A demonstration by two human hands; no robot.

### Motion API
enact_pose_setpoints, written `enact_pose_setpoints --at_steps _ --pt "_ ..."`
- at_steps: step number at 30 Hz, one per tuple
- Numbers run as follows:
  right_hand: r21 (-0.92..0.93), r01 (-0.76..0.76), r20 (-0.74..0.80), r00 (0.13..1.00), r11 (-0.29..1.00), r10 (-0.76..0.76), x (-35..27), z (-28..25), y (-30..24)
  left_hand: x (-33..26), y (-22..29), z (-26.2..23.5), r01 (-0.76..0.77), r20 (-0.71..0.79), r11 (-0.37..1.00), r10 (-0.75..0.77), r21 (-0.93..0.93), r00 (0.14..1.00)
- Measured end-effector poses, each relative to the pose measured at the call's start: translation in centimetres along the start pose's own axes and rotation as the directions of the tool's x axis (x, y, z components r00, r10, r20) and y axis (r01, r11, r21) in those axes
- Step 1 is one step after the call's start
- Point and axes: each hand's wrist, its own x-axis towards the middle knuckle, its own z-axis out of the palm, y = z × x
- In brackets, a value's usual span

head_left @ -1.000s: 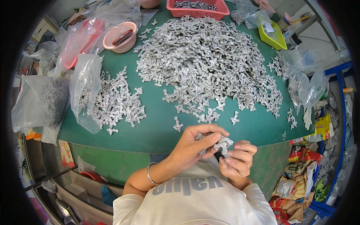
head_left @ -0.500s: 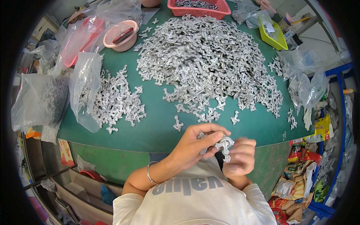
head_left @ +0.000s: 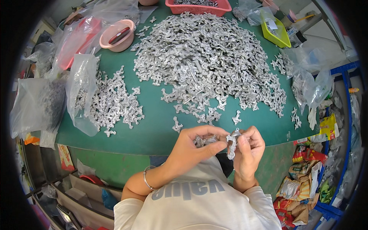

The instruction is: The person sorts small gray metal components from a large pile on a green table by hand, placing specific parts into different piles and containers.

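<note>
Just past the table's front edge, my right hand pinches a small silvery metal casting between thumb and fingers. The casting is curved, with a little ring at its top. My left hand curls around several similar metal castings, partly hidden by its fingers. Its fingertips reach the piece in my right hand; whether they also grip it I cannot tell. Beyond the hands lies a large heap of such castings, with a smaller pile to the left. One loose casting lies near my left hand.
The green table also bears a pink bowl with a red-handled tool, a pink basket and a yellow-green basket. Clear plastic bags with parts stand at the left. Colourful sacks lie at the right below.
My right hand has turned, and its thumb now presses on the casting that my left thumb held before. The casting has tilted upright. The whole view has shifted slightly.
</note>
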Motion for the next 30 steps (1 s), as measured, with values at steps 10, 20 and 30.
enact_pose_setpoints --at_steps 10,20,30 --pt "0.089 -0.006 0.033 0.999 0.996 0.003 -0.51 0.12 -0.21 -0.17 0.28 0.03 0.065 0.011 0.985 -0.064 -0.159 0.998" --pt "0.172 -0.019 0.095 0.995 0.985 0.002 -0.54 0.25 -0.35 -0.32 0.28 0.09 0.068 0.047 0.982 -0.06 -0.178 0.997" --pt "0.195 -0.023 0.098 0.995 0.981 0.004 -0.59 0.4 -0.24 -0.39 0.08 0.06 0.071 0.057 0.98 -0.061 -0.186 0.997"
